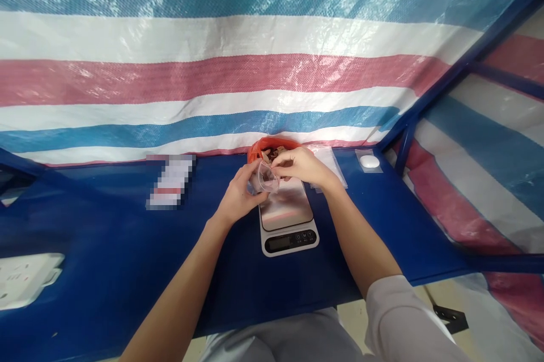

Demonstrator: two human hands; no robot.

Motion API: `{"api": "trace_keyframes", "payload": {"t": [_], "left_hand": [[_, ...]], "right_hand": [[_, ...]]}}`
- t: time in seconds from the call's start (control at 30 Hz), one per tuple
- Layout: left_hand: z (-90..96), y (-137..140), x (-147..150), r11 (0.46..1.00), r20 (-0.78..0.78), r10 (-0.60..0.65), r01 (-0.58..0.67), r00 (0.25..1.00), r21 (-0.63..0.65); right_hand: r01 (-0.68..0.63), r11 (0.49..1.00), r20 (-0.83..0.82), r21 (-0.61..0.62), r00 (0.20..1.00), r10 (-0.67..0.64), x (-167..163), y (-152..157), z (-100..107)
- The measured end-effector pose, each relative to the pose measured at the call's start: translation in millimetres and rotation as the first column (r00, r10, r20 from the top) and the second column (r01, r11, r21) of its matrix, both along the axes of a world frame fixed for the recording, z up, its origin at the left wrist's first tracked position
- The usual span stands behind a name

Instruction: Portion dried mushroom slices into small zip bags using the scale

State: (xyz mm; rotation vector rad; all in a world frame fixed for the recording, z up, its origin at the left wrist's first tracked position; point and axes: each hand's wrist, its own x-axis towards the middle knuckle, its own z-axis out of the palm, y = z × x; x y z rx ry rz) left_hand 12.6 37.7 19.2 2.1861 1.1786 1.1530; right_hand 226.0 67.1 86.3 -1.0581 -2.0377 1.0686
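Note:
My left hand (241,192) is wrapped round a clear plastic cup (268,177), tilted with its mouth toward the right. At the cup's rim, my right hand (300,165) has its thumb and fingers pinched together; whatever they hold, if anything, is too small to make out. Below both hands lies a white kitchen scale (289,209) with a shiny metal plate and a dark display strip. Just behind them a red plastic bag (266,145) stands open, with brown dried pieces (273,153) showing inside.
Clear plastic bags (334,166) lie right of the scale. A white round object in a small bag (369,162) is farther right. A blurred packet (172,181) lies left, a white power strip (29,277) at the near left. Striped sheeting (212,76) hangs behind the blue table (127,237).

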Motion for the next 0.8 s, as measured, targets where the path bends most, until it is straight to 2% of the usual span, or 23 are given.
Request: {"api": "trace_keyframes", "payload": {"t": [0.1,0.2,0.37,0.47,0.6,0.8], "left_hand": [[7.1,-2,4,1.000,-0.013,0.030,-0.030,0.999,0.002],[11.4,-3,9,0.997,0.051,0.074,-0.074,0.996,0.000],[6.6,4,1,0.990,0.117,0.140,-0.142,0.983,0.012],[0.4,7,-7,0.983,0.139,0.182,-0.184,0.974,0.006],[-4.7,7,-12,0.985,0.174,0.172,-0.169,0.970,-0.033],[-8.3,6,-18,0.982,0.222,0.189,-0.177,0.957,-0.072]], "right_hand": [[0.010,1.000,-0.019,0.008,1.000,-0.010,-2,1,-2],[0.007,1.000,-0.036,0.025,0.999,-0.006,-1,4,-6],[0.065,0.994,-0.015,0.087,0.998,-0.064,12,17,-19],[0.105,0.983,0.064,0.150,0.991,-0.115,17,23,-25],[0.127,0.960,0.216,0.250,0.959,-0.184,8,24,-24],[0.122,0.924,0.447,0.363,0.847,-0.287,-21,27,-20]]}}
